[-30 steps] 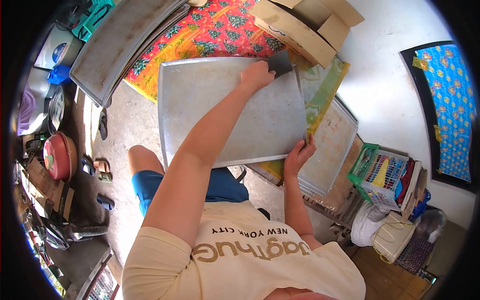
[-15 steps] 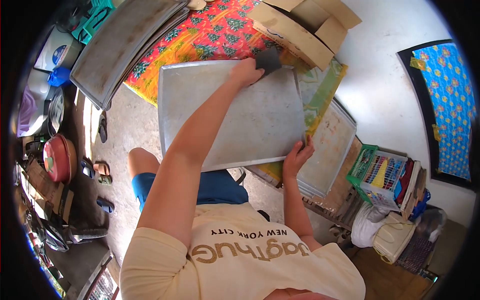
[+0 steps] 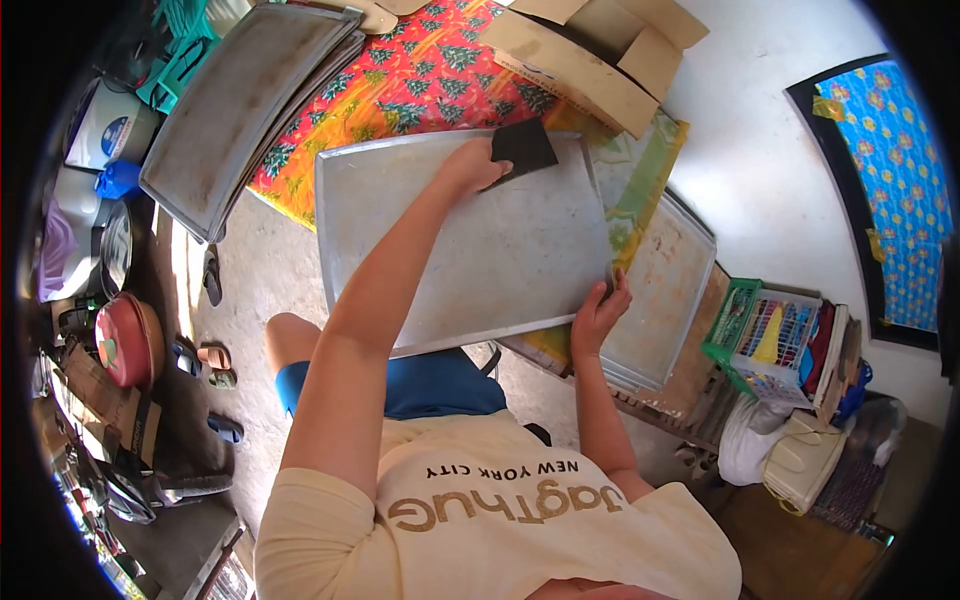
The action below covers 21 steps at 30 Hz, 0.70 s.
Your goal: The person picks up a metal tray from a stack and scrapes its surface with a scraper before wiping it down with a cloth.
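Note:
A grey metal baking tray (image 3: 480,255) with a raised rim lies tilted in front of my body, over my lap and the table's near edge. My left hand (image 3: 474,168) is closed on a black sheet, likely sandpaper (image 3: 526,150), and presses it against the tray near the far rim. At the tray's right edge my right hand (image 3: 600,312) grips the rim, thumb and fingers wrapped around it. Just to the right of that hand sits another stack of trays (image 3: 655,300), the top one stained with rusty spots.
Several darker trays (image 3: 245,105) are piled at the far left of the table, on a red patterned cloth (image 3: 425,65). An open cardboard box (image 3: 575,65) stands at the back. Plastic baskets (image 3: 770,335) are at right; slippers (image 3: 212,278) lie on the floor at left.
My left hand has drawn the black sheet from the far rim toward me and slightly left, onto the tray's surface. The right hand keeps its hold on the edge.

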Motion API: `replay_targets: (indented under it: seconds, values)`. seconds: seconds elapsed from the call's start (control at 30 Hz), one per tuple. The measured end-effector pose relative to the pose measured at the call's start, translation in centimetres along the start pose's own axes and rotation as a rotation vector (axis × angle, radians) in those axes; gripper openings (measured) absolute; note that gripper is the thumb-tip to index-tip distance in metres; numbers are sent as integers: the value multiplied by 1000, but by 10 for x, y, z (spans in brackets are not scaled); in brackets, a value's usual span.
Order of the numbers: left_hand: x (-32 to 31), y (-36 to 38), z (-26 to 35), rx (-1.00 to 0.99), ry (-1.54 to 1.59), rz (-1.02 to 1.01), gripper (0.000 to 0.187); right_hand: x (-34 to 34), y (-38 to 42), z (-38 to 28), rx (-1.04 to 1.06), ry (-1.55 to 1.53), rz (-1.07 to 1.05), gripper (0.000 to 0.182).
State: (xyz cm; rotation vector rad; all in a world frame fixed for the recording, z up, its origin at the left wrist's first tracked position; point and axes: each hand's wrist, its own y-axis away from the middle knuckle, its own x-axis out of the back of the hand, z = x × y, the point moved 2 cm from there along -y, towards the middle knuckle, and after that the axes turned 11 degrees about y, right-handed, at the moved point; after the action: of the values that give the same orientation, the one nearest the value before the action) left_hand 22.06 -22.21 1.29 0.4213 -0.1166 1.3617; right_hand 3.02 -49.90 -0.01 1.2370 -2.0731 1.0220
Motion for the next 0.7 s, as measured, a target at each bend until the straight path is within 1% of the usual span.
replay_targets:
  seconds: [0.07,0.17,0.27,0.37,0.47,0.57,0.67,0.7]
  values:
    - [2,5,6,86,-32,-18,40,0,0,1,-2,6,-12,48]
    - [-2,12,18,82,-292,-1,41,0,2,4,-2,11,-32,49]
    - [0,10,14,98,-214,26,41,-1,1,3,4,2,-24,49]
    - [-7,3,4,15,-157,117,37,0,1,5,9,2,-25,49]
    - [-2,-2,8,94,-210,-4,43,0,0,3,4,3,-23,48]
    - [-4,-1,10,48,-245,52,44,0,0,3,5,-1,-22,48]
    - [0,-2,14,150,-227,73,45,0,0,1,3,-1,-17,48]
    - [-1,-3,16,138,-261,49,45,0,0,2,8,-6,-14,48]
